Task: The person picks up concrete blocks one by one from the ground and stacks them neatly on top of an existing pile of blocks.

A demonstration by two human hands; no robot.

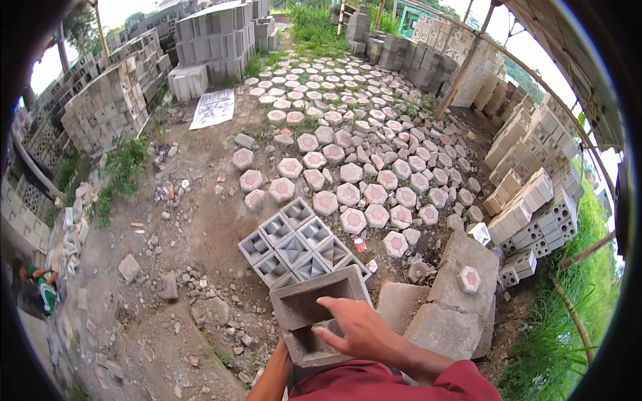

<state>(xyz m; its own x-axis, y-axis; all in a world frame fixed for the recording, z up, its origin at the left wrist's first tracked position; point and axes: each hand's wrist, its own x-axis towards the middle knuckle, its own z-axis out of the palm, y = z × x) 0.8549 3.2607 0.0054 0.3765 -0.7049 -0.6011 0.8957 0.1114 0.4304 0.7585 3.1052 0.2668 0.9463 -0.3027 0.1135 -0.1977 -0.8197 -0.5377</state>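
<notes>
I hold a grey concrete block (304, 301) with two square hollows close to my chest, above the dirt ground. My right hand (361, 329) lies across its near right side, fingers spread over the divider and into one hollow. My left forearm comes up at the block's lower left corner. My left hand (283, 353) grips there, mostly hidden by the block. A red sleeve shows at the lower edge.
Just ahead, several grey patterned blocks (294, 244) lie in two rows on the ground. Beyond them spread many hexagonal pavers (348, 194). Broken slabs (455, 281) lie to the right, and stacked blocks (535, 194) line both sides. A person in green (41, 289) crouches at far left.
</notes>
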